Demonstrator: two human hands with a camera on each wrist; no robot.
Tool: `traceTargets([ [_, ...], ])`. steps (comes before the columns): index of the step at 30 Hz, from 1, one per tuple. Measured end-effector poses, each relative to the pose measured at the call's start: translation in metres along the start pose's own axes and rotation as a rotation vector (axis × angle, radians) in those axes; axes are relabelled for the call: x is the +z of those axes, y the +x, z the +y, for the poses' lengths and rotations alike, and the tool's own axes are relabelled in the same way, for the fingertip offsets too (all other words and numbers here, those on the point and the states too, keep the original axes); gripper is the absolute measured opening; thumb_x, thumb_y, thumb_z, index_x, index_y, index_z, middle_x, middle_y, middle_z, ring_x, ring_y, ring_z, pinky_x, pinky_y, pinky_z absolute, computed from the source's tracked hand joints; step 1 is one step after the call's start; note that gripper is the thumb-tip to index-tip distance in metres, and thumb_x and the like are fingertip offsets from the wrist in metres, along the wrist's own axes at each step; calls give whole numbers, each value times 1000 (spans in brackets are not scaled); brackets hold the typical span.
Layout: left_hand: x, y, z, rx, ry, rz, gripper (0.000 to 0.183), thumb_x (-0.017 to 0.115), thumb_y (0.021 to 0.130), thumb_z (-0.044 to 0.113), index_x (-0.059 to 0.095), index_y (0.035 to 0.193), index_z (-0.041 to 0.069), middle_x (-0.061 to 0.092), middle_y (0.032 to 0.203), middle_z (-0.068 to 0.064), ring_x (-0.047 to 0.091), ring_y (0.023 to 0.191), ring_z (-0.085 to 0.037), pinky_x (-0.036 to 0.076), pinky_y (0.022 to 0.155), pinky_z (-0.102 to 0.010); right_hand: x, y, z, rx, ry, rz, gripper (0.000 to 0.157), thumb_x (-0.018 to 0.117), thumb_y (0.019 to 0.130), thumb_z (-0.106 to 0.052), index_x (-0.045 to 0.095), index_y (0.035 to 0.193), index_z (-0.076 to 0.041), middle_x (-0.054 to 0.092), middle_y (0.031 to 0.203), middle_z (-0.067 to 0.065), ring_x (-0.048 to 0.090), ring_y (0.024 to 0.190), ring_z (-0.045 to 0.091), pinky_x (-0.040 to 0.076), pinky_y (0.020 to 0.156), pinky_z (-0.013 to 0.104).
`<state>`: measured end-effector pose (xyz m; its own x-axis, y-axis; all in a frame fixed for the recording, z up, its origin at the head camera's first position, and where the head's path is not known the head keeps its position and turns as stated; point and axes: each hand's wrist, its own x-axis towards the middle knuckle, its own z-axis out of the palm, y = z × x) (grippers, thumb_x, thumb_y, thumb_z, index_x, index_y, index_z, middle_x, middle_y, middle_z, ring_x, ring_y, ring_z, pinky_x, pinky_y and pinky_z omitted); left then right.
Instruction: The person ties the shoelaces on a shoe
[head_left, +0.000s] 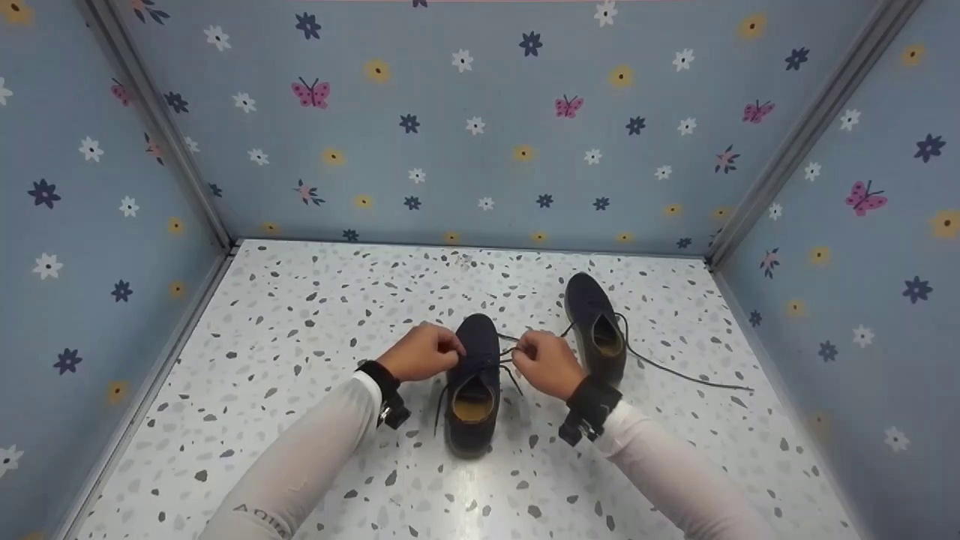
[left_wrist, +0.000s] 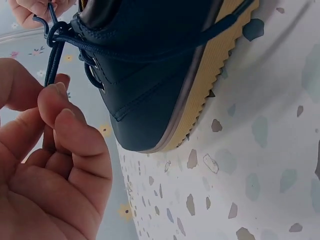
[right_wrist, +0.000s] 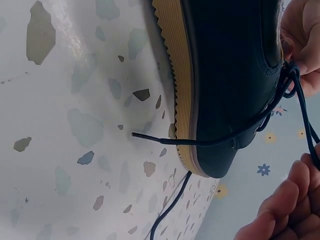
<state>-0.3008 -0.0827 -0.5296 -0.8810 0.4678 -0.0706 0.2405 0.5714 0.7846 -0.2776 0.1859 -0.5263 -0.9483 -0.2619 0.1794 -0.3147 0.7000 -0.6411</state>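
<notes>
A dark navy lace-up shoe [head_left: 477,331] with a tan ridged sole [left_wrist: 220,55] stands upright on the floor, toe pointing away from me. My left hand [head_left: 421,352] is at its left side, thumb and fingertips pinching a doubled loop of the shoelace [left_wrist: 54,62]. Over on the right side, my right hand [head_left: 547,363] pinches another stretch of lace [right_wrist: 303,107], pulled out from the shoe. Between both hands the laces cross in a knot [left_wrist: 56,33] over the tongue. One loose lace end [right_wrist: 150,137] hangs across the shoe's side.
The matching shoe [head_left: 585,298] stands right of my right hand, its untied lace [head_left: 686,379] trailing across the floor. White speckled flooring [head_left: 315,300] lies underneath. Blue panels [head_left: 450,97] printed with flowers and butterflies rise at the back and both sides.
</notes>
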Motion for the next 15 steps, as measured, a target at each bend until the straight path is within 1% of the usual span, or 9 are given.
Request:
traceTargets([
  [4, -2, -1, -1, 4, 4, -4, 19, 65, 91, 8, 81, 100, 12, 77, 90, -2, 62, 72, -10, 49, 66, -27, -1, 1, 3, -5, -14, -8, 20, 67, 92, -17, 63, 72, -19, 53, 65, -11, 49, 61, 7, 41, 62, 25],
  [8, -4, -1, 0, 14, 16, -18, 16, 67, 91, 7, 81, 99, 11, 77, 90, -2, 64, 74, -9, 52, 68, -26, -3, 1, 3, -31, -60, 8, 22, 67, 89, -16, 60, 68, -20, 51, 63, -13, 47, 60, 6, 39, 60, 25],
  [11, -4, -2, 2, 37, 36, -21, 15, 68, 89, 5, 80, 97, 10, 77, 89, -3, 64, 74, -9, 53, 69, -26, -3, 0, 2, -42, -109, 26, 25, 68, 86, -16, 57, 64, -20, 51, 62, -12, 47, 58, 7, 38, 58, 26],
  [15, -5, -4, 4, 70, 78, -20, 13, 70, 89, 3, 80, 94, 10, 76, 87, -2, 63, 73, -8, 54, 71, -27, -3, 0, 3, -29, -151, 28, 28, 69, 85, -18, 55, 61, -21, 53, 63, -11, 48, 59, 8, 39, 58, 26],
])
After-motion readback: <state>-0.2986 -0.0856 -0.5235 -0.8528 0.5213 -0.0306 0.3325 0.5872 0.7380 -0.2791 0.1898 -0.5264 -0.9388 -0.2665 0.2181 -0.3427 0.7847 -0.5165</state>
